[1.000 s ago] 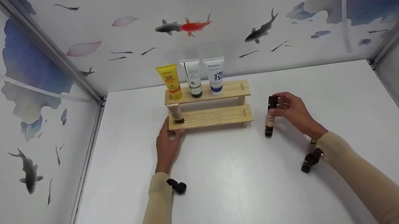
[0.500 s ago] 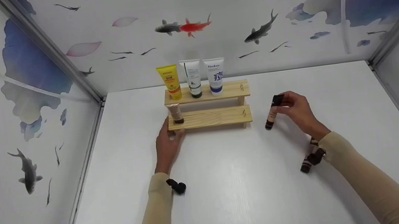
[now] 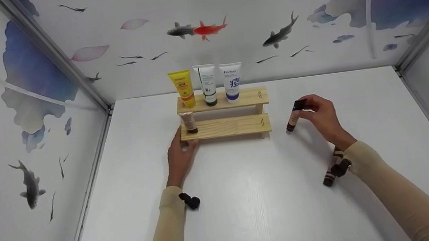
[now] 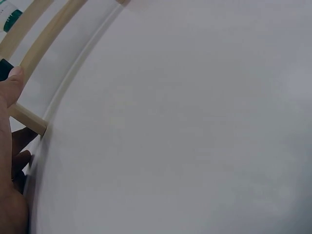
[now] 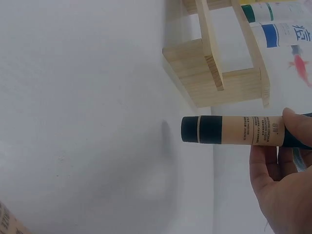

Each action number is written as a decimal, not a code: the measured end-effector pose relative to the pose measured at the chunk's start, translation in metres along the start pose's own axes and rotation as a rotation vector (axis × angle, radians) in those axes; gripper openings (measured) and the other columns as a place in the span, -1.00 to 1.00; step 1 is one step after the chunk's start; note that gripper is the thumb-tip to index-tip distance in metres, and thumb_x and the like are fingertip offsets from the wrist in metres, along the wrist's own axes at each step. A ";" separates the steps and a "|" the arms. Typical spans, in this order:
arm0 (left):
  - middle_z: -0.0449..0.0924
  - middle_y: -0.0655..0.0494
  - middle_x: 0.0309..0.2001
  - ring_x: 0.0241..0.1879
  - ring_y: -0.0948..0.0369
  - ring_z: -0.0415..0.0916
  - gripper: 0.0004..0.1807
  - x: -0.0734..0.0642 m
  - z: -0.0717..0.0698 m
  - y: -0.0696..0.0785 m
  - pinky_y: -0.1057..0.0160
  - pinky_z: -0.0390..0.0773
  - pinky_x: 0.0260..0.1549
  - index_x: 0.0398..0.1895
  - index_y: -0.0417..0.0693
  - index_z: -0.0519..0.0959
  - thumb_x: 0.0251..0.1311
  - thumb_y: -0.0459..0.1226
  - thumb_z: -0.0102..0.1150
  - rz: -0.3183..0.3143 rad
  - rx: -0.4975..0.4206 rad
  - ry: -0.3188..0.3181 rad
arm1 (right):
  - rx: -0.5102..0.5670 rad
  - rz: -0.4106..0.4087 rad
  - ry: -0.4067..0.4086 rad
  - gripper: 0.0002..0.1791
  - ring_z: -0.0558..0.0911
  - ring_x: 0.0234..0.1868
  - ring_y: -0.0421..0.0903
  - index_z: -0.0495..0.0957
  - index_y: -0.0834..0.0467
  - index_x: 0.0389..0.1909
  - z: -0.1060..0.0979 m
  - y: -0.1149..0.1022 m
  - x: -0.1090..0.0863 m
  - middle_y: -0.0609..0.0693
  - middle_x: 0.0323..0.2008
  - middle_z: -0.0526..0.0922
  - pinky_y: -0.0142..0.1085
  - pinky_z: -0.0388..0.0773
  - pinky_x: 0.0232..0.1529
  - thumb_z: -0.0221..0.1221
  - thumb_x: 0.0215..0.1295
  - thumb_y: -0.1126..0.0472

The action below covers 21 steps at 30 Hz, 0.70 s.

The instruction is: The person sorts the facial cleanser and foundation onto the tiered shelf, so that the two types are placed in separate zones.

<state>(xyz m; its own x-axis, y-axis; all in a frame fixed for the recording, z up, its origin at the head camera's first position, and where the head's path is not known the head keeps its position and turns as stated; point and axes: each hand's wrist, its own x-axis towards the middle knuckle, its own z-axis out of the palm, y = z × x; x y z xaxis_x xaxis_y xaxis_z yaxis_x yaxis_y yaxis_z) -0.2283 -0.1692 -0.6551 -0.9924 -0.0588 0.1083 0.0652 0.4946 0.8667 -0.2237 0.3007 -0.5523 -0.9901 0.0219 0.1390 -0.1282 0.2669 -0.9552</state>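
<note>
My right hand pinches a slim beige cosmetic tube by its black upper end. The tube tilts, black cap down, over the table to the right of a two-step wooden rack. At the rack's left end, my left hand grips the lower shelf, thumb at its front edge and the other fingers around the outer side. Beside that thumb a small beige tube stands on its dark cap on the lower shelf.
On the upper shelf stand a yellow tube, a white tube with a dark green cap and a white tube with a blue cap. Another dark-capped tube lies under my right wrist. Patterned walls enclose the white table.
My right hand has shifted slightly away from me, and the tube's capped end has risen in the view as the tube tilts more. The left hand and the rack stay put.
</note>
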 end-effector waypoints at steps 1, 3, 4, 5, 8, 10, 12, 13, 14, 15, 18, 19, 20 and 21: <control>0.28 -0.03 0.69 0.59 0.02 0.33 0.06 0.000 0.000 0.000 -0.05 0.26 0.62 0.81 0.02 0.12 0.46 0.31 0.26 0.000 -0.003 0.001 | -0.004 -0.005 0.001 -0.58 0.68 0.12 -0.10 0.65 0.33 0.21 0.000 -0.001 0.000 0.12 0.12 0.70 -0.50 0.65 0.10 0.50 0.42 0.30; 0.28 -0.02 0.69 0.60 0.01 0.32 0.04 0.000 0.000 0.000 -0.05 0.26 0.62 0.81 0.02 0.12 0.48 0.29 0.26 0.000 -0.001 0.002 | -0.008 -0.011 0.004 -0.58 0.68 0.12 -0.11 0.66 0.33 0.20 0.000 -0.004 0.001 0.12 0.11 0.70 -0.50 0.65 0.09 0.50 0.42 0.30; 0.27 -0.03 0.70 0.61 0.01 0.31 0.04 0.000 0.000 0.000 -0.05 0.26 0.62 0.81 0.01 0.12 0.48 0.28 0.27 0.002 0.000 0.003 | -0.006 -0.015 0.006 -0.57 0.69 0.11 -0.11 0.66 0.34 0.20 0.001 -0.005 0.001 0.12 0.10 0.70 -0.50 0.65 0.09 0.51 0.41 0.30; 0.27 -0.04 0.70 0.62 -0.01 0.30 0.03 0.000 0.000 0.000 -0.06 0.25 0.62 0.81 0.00 0.12 0.49 0.26 0.28 0.005 0.002 0.004 | -0.004 -0.018 0.006 -0.57 0.69 0.11 -0.11 0.66 0.34 0.19 0.001 -0.007 0.001 0.11 0.10 0.71 -0.49 0.65 0.09 0.52 0.40 0.29; 0.28 -0.07 0.69 0.61 -0.02 0.31 0.01 0.000 0.000 0.000 -0.07 0.27 0.61 0.80 -0.02 0.13 0.51 0.22 0.29 0.011 0.006 0.009 | -0.002 -0.041 0.006 -0.56 0.70 0.09 -0.12 0.66 0.34 0.19 0.003 -0.010 0.002 0.10 0.08 0.71 -0.49 0.65 0.07 0.53 0.38 0.30; 0.29 -0.09 0.68 0.57 -0.03 0.35 0.00 0.000 0.000 0.000 -0.07 0.30 0.59 0.80 -0.04 0.14 0.51 0.20 0.31 0.011 0.004 0.011 | -0.007 -0.055 0.004 -0.56 0.70 0.08 -0.13 0.67 0.34 0.19 0.004 -0.012 0.002 0.10 0.08 0.71 -0.49 0.64 0.07 0.53 0.38 0.30; 0.31 -0.08 0.67 0.52 0.00 0.40 -0.01 0.000 0.000 0.001 -0.07 0.33 0.57 0.80 -0.03 0.14 0.51 0.19 0.32 0.008 0.002 0.012 | -0.009 -0.067 0.003 -0.57 0.71 0.08 -0.13 0.67 0.34 0.19 0.005 -0.014 0.001 0.10 0.08 0.72 -0.49 0.64 0.08 0.53 0.39 0.30; 0.32 -0.07 0.67 0.49 0.01 0.43 -0.01 0.000 0.000 0.001 -0.06 0.34 0.55 0.80 -0.02 0.15 0.51 0.18 0.32 0.005 0.001 0.013 | -0.008 -0.071 0.002 -0.57 0.71 0.09 -0.13 0.67 0.34 0.19 0.006 -0.016 0.001 0.10 0.08 0.72 -0.49 0.64 0.08 0.52 0.39 0.31; 0.33 -0.06 0.67 0.45 0.02 0.45 -0.02 -0.001 0.000 0.001 -0.07 0.36 0.54 0.80 -0.01 0.15 0.52 0.17 0.32 0.003 0.001 0.013 | -0.004 -0.074 0.003 -0.58 0.71 0.09 -0.13 0.67 0.33 0.18 0.007 -0.017 0.001 0.10 0.08 0.72 -0.49 0.64 0.08 0.52 0.39 0.31; 0.33 -0.06 0.66 0.43 0.03 0.46 -0.02 -0.001 0.000 0.001 -0.07 0.36 0.53 0.80 -0.01 0.15 0.52 0.18 0.32 0.003 0.000 0.012 | 0.001 -0.076 0.003 -0.59 0.72 0.09 -0.12 0.68 0.33 0.17 0.008 -0.019 0.001 0.11 0.07 0.72 -0.48 0.65 0.09 0.52 0.39 0.31; 0.34 -0.06 0.66 0.43 0.03 0.47 -0.03 -0.001 0.000 0.001 -0.06 0.36 0.54 0.80 -0.01 0.15 0.53 0.17 0.31 0.004 0.003 0.011 | 0.025 -0.087 0.000 -0.61 0.73 0.09 -0.12 0.67 0.34 0.16 0.010 -0.021 0.000 0.11 0.07 0.72 -0.47 0.67 0.12 0.52 0.39 0.32; 0.34 -0.06 0.66 0.43 0.02 0.47 -0.03 0.000 0.000 0.001 -0.07 0.36 0.54 0.80 -0.01 0.15 0.53 0.17 0.31 0.005 0.004 0.011 | 0.032 -0.092 -0.003 -0.61 0.73 0.09 -0.12 0.67 0.35 0.16 0.011 -0.022 0.000 0.11 0.07 0.72 -0.47 0.67 0.13 0.51 0.39 0.33; 0.34 -0.06 0.66 0.44 0.02 0.46 -0.03 0.000 0.000 0.001 -0.07 0.36 0.54 0.80 -0.01 0.15 0.53 0.17 0.31 0.006 0.005 0.011 | 0.036 -0.097 -0.005 -0.61 0.73 0.08 -0.12 0.67 0.36 0.16 0.011 -0.022 0.000 0.11 0.06 0.72 -0.47 0.68 0.14 0.51 0.39 0.34; 0.33 -0.06 0.66 0.46 0.02 0.45 -0.03 0.000 0.000 0.001 -0.07 0.35 0.55 0.80 -0.02 0.15 0.53 0.17 0.31 0.007 0.007 0.010 | 0.042 -0.102 -0.009 -0.61 0.73 0.08 -0.12 0.66 0.37 0.16 0.012 -0.022 0.000 0.11 0.06 0.71 -0.46 0.68 0.14 0.50 0.40 0.36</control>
<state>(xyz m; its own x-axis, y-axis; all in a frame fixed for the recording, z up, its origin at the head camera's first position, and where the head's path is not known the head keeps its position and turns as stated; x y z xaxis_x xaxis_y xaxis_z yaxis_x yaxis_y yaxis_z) -0.2280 -0.1684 -0.6547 -0.9908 -0.0644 0.1191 0.0711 0.5008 0.8627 -0.2214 0.2829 -0.5343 -0.9722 -0.0120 0.2340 -0.2306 0.2264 -0.9463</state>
